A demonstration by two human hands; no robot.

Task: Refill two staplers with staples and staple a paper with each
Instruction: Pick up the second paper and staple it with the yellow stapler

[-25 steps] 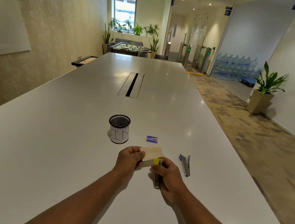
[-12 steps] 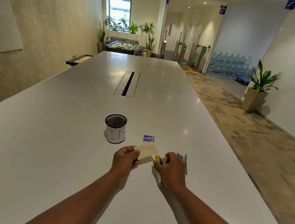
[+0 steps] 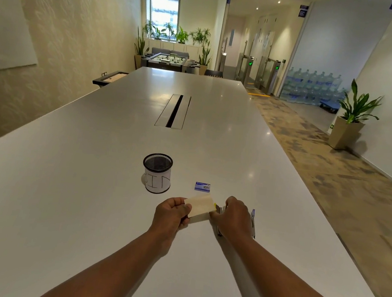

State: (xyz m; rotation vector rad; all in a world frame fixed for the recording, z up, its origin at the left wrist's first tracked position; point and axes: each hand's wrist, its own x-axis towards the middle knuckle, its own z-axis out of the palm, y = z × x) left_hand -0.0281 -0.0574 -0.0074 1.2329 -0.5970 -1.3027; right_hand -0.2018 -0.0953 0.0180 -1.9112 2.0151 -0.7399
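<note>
My left hand (image 3: 171, 215) pinches a small cream paper (image 3: 200, 205) by its left end, just above the white table (image 3: 64, 182). My right hand (image 3: 234, 220) grips a yellow-tipped stapler (image 3: 218, 209) whose nose meets the paper's right edge; most of the stapler is hidden under the hand. A second stapler with a purple tip (image 3: 252, 222) lies on the table just right of my right hand. A small blue staple box (image 3: 202, 186) lies beyond the paper.
A black mesh cup (image 3: 156, 173) with a white paper label stands left of the staple box. A cable slot (image 3: 173, 110) runs along the table's middle. The table's right edge drops to a carpeted floor.
My right hand carried the yellow-tipped stapler up and to the right, close to the purple-tipped one, and its nose now sits at the paper's right edge. The left hand kept holding the paper.
</note>
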